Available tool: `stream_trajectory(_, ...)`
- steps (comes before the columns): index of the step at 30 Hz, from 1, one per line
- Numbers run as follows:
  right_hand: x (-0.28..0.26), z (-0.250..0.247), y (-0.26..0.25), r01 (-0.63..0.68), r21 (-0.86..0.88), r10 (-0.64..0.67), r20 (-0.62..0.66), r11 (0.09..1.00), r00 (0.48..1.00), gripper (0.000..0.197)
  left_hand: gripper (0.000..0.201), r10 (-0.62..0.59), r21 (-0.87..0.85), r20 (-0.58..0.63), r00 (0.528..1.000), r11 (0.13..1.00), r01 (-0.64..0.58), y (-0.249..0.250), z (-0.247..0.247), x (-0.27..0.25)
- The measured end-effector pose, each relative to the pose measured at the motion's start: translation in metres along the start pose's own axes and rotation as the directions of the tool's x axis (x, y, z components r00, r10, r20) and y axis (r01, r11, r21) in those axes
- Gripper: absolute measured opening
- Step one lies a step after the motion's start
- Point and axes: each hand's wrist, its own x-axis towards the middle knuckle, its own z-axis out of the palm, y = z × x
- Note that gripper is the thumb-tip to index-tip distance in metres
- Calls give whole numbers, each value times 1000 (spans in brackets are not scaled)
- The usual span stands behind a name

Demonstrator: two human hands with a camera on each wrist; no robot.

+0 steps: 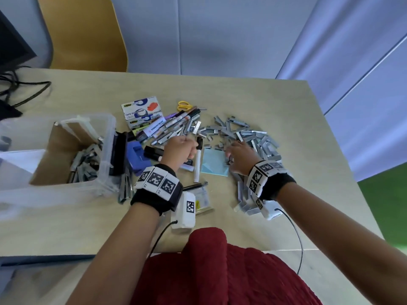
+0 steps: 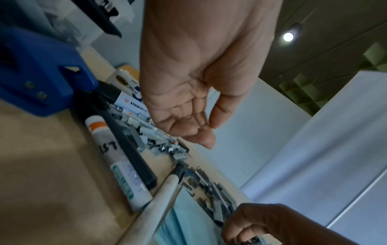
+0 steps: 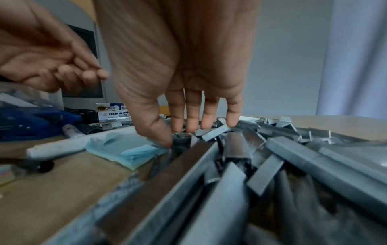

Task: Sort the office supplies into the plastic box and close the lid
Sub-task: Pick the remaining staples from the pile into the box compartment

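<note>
A clear plastic box [image 1: 109, 128] stands open at the left with staple strips [image 1: 86, 164] inside. A large heap of loose staple strips [image 1: 253, 137] [image 3: 282, 157] covers the table's right half. My right hand [image 1: 239, 154] [image 3: 176, 134] reaches down into the heap's near-left edge, and its thumb and forefinger pinch the end of one strip. My left hand [image 1: 180, 147] [image 2: 199, 126] hovers above the markers with fingers loosely curled. Its palm shows nothing in it. A blue sticky-note pad [image 1: 214, 161] [image 3: 125, 149] lies between the hands.
Between box and heap lie a black stapler [image 1: 119, 150], a blue hole punch [image 1: 136, 153], markers [image 1: 176, 124], a white marker [image 1: 197, 164], tape packs [image 1: 142, 111] and yellow scissors [image 1: 184, 105]. Cables [image 1: 22, 89] trail at far left. A wooden chair [image 1: 88, 31] stands behind the table.
</note>
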Motion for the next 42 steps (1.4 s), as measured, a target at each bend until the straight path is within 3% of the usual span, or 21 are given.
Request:
stream_trajectory(7,1,4,10,121,47,-118,-65,992,991,22,20,-181,-261,13,983,949,178,-14,27,12)
stream_trajectory(11,-1,-8,8,168,176,-136,-177,970,975,22,19,-273,-373,123,954,878,300,-20,40,10)
stream_trajectory(14,-4,-22,-1,201,314,-117,-267,928,957,19,31,-305,-382,175,936,855,350,-19,50,11)
stream_trajectory(18,-5,-38,-18,217,426,-138,-208,878,968,18,50,-318,-480,244,916,781,399,-13,61,13)
stream_trajectory(22,-3,-42,-26,216,393,-172,-145,894,974,18,44,-340,-593,313,887,659,462,-14,63,19)
stream_trajectory(30,13,-45,-21,143,565,-29,-205,812,978,18,35,-350,-563,346,870,664,492,-21,61,30)
stream_trajectory(33,33,-43,-11,30,522,107,-230,852,967,22,38,-351,-547,322,880,690,475,-23,58,35)
stream_trajectory(35,47,-36,-4,-57,452,146,-165,890,975,24,37,-324,-579,265,908,699,419,-23,56,36)
stream_trajectory(40,57,-20,-9,-96,212,98,-1,973,995,25,18,-264,-698,150,953,654,291,-26,53,36)
stream_trajectory(42,58,-17,-14,-62,139,63,-3,988,998,22,25,-244,-718,156,957,637,279,-27,53,37)
